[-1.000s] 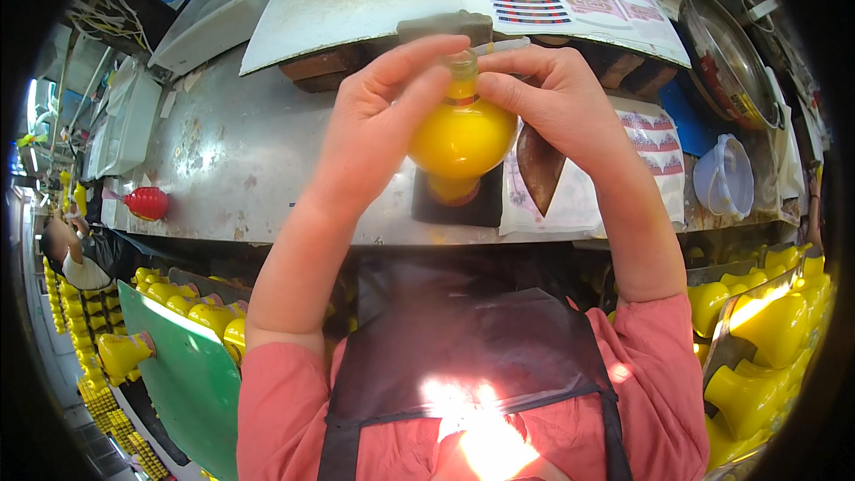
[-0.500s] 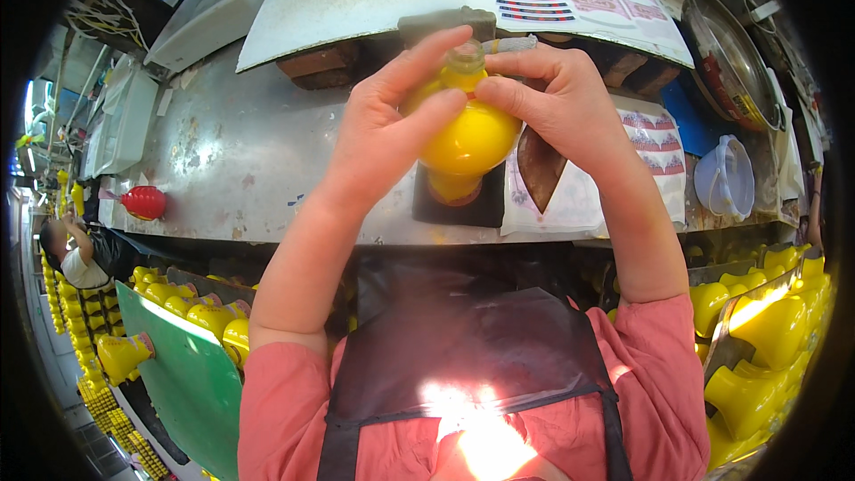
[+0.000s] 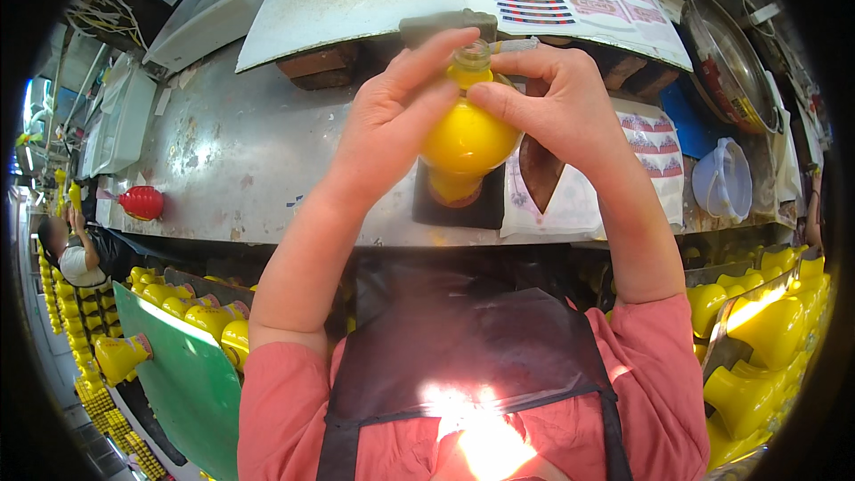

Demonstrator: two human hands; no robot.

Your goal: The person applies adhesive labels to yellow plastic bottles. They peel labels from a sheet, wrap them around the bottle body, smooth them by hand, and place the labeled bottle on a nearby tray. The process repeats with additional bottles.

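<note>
In the head view, with twelve o'clock pointing away from us, a yellow bottle (image 3: 468,141) stands upright at the centre of our reach, its foot on a dark pad (image 3: 485,216) near the close edge of the metal table (image 3: 214,169). The pad probably keeps the foot from sliding and guards the finish.

Our left hand (image 3: 392,111) curves around the bottle from nine o'clock, index finger and thumb spread apart, the fingertip up by the clear glass mouth; we cannot tell how firmly it touches. Our right hand (image 3: 550,96) comes from two o'clock and pinches the neck, thumb in front. Holding from both sides at the narrow top likely steadies the bottle and leaves its round, glossy belly mostly untouched.

At four o'clock a pointed brown piece (image 3: 540,176) lies just beside the bottle, on a white printed sheet (image 3: 661,160), well placed for the right hand. At twelve sits a grey block (image 3: 445,27), close behind the neck. Beyond it, a white board (image 3: 356,4) rests on bricks (image 3: 319,69), presumably raised so the printed strips (image 3: 533,7) at one o'clock are easy to see and reach. A pale blue bucket (image 3: 723,180) stands just past three.
</note>
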